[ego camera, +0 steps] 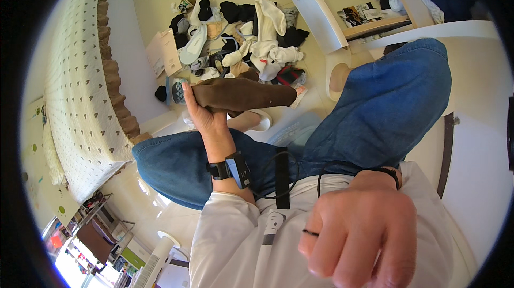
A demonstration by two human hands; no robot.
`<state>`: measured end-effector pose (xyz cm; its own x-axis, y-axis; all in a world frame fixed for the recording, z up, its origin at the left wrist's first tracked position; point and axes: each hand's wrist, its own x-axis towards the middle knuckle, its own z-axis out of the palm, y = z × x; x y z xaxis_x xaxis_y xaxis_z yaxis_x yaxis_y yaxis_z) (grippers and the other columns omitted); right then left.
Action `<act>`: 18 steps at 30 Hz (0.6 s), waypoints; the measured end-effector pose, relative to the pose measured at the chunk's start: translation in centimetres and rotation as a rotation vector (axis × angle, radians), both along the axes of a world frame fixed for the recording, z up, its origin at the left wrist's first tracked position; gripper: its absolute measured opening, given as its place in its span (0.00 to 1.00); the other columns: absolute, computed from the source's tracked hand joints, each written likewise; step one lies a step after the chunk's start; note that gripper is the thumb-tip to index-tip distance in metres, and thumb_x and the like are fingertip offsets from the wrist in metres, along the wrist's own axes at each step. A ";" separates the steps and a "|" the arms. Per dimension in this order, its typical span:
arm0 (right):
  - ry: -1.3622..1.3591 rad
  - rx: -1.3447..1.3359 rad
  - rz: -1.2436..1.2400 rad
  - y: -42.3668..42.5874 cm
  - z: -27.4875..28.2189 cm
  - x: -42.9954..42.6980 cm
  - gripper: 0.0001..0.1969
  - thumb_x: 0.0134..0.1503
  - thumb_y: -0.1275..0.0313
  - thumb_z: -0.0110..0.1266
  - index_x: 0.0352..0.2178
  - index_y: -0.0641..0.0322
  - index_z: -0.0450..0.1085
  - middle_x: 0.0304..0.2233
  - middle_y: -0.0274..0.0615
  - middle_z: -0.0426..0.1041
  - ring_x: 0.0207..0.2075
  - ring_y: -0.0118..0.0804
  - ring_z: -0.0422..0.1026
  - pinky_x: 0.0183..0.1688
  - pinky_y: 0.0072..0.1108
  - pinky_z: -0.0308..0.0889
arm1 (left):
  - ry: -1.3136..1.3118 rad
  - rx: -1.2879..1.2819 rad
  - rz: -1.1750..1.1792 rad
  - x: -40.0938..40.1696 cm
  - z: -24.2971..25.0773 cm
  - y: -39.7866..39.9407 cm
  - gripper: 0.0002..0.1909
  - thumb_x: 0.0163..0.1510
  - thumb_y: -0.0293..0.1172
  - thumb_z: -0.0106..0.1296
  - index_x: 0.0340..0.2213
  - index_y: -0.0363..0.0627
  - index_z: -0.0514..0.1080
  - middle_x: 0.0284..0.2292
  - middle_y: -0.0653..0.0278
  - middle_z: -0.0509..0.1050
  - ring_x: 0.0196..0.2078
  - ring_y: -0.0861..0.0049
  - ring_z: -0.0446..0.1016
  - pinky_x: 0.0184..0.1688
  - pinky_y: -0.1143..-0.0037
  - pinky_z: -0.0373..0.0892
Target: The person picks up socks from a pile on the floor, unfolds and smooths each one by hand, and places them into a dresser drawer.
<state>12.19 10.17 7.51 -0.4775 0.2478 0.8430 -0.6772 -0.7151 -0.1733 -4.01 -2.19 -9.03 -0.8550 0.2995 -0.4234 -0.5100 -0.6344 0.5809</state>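
Observation:
My left hand (211,117) holds a dark brown sock (245,94) above the floor between my knees. The sock stretches out to the right, and my thumb stands up at its left end. My right hand (361,231) is close to the camera over my white shirt, its fingers curled into a loose fist. Nothing shows in it, though the palm side is hidden. Beyond the brown sock spreads a pile of socks (263,45) in white, black, grey and beige. A pale green shoe insole (194,45) lies among them.
A pink card packet (164,53) leans left of the pile. An open white drawer front (307,5) is at upper right, with folded textiles (359,14) behind it. A bed with a heart-patterned cover (76,87) stands at left. A slippered foot (339,79) rests near the drawer.

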 end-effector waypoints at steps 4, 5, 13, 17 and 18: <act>-0.012 -0.083 -0.054 -0.3 0.9 0.4 0.07 0.52 0.78 0.46 0.32 0.68 0.70 0.14 0.32 0.61 0.10 0.27 0.56 0.12 0.17 0.51 | 0.016 -0.026 -0.035 0.6 0.1 0.3 0.16 0.51 0.44 0.48 0.34 0.44 0.66 0.33 0.62 0.70 0.36 0.71 0.70 0.41 0.70 0.67; -0.007 -0.055 -0.029 -0.3 0.9 0.5 0.07 0.53 0.77 0.45 0.31 0.68 0.70 0.14 0.32 0.61 0.11 0.27 0.57 0.12 0.17 0.51 | 0.031 -0.033 -0.058 0.8 0.1 0.3 0.16 0.51 0.44 0.47 0.33 0.43 0.67 0.31 0.62 0.71 0.35 0.71 0.70 0.40 0.70 0.67; -1.037 0.649 -0.517 2.5 -9.9 -3.1 0.26 0.42 0.72 0.57 0.44 0.60 0.59 0.36 0.42 0.67 0.36 0.44 0.67 0.42 0.26 0.62 | 0.033 -0.131 -0.257 3.1 0.4 1.7 0.14 0.52 0.43 0.47 0.30 0.43 0.66 0.27 0.65 0.70 0.28 0.78 0.69 0.33 0.77 0.68; -1.281 0.928 -0.536 1.5 -15.9 -2.7 0.26 0.42 0.72 0.55 0.44 0.64 0.57 0.34 0.55 0.68 0.38 0.53 0.68 0.39 0.30 0.63 | 0.095 -0.127 -0.347 3.6 -0.6 2.5 0.19 0.50 0.49 0.45 0.31 0.43 0.66 0.29 0.66 0.69 0.31 0.79 0.68 0.35 0.78 0.67; -1.324 0.871 -0.494 1.9 -17.5 -2.7 0.23 0.43 0.72 0.54 0.43 0.66 0.59 0.33 0.59 0.67 0.37 0.55 0.68 0.37 0.32 0.64 | 0.062 -0.121 -0.336 3.6 -1.0 2.8 0.21 0.50 0.50 0.45 0.32 0.42 0.66 0.30 0.65 0.69 0.32 0.78 0.68 0.35 0.78 0.67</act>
